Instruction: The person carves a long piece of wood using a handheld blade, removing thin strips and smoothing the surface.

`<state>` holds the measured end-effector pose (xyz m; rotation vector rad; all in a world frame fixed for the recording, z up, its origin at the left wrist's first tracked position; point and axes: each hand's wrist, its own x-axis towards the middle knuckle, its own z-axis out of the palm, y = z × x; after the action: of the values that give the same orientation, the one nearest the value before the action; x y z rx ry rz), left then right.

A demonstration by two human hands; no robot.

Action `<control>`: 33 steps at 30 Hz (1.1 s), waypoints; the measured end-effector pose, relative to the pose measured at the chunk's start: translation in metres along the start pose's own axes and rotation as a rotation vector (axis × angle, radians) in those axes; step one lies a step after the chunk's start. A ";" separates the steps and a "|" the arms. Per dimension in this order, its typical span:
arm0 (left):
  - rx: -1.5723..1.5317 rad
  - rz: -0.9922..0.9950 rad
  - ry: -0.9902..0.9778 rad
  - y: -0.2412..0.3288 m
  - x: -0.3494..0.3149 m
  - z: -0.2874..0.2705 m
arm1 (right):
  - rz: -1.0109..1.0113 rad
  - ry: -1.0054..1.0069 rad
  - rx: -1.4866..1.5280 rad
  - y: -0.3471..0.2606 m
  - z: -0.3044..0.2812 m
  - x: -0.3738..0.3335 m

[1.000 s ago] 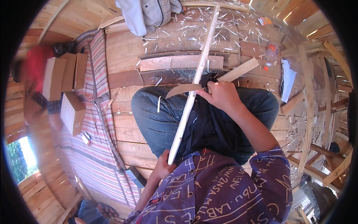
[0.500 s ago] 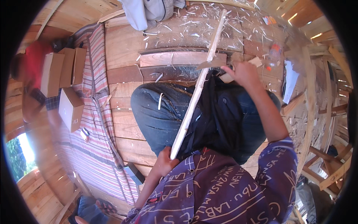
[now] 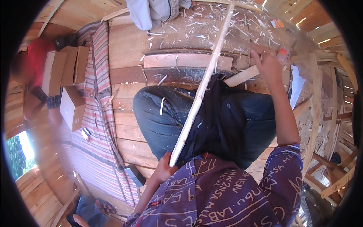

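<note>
A long, pale, peeled wooden stick (image 3: pixel 202 89) slants across my lap, from my waist to the shaving-strewn floor ahead. My left hand (image 3: pixel 165 168) is closed around its near end, close to my belly. To the right of the stick, apart from it, my right hand (image 3: pixel 270 68) is raised with fingers curled and thumb stretched forward. It grips a knife, whose blade showed half a second ago and can hardly be made out now. A black cloth (image 3: pixel 223 117) lies over my dark trousers beneath the stick. One curled shaving (image 3: pixel 162 106) rests on my left thigh.
Reddish boards (image 3: pixel 189 61) lie beyond my knees, with a short pale plank (image 3: pixel 244 75) beside them. Cardboard boxes (image 3: pixel 72 109) stand on a striped mat (image 3: pixel 102 151) at left, near a blurred person in red (image 3: pixel 36 62). A grey garment (image 3: pixel 151 13) lies ahead; wooden framing (image 3: pixel 315 98) stands right.
My right hand has moved right with the knife, away from the stick, which the blade crossed before. The stick's near end has shifted slightly toward me with my left hand still on it.
</note>
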<state>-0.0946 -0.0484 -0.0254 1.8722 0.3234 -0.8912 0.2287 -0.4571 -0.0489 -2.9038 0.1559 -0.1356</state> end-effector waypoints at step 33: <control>-0.172 -0.068 -0.208 -0.007 0.009 -0.017 | 0.011 -0.103 0.132 0.029 -0.024 -0.031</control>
<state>-0.0849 -0.0316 -0.0325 1.6042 0.3260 -1.0604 0.1933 -0.4871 -0.0353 -2.7698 0.1397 0.0059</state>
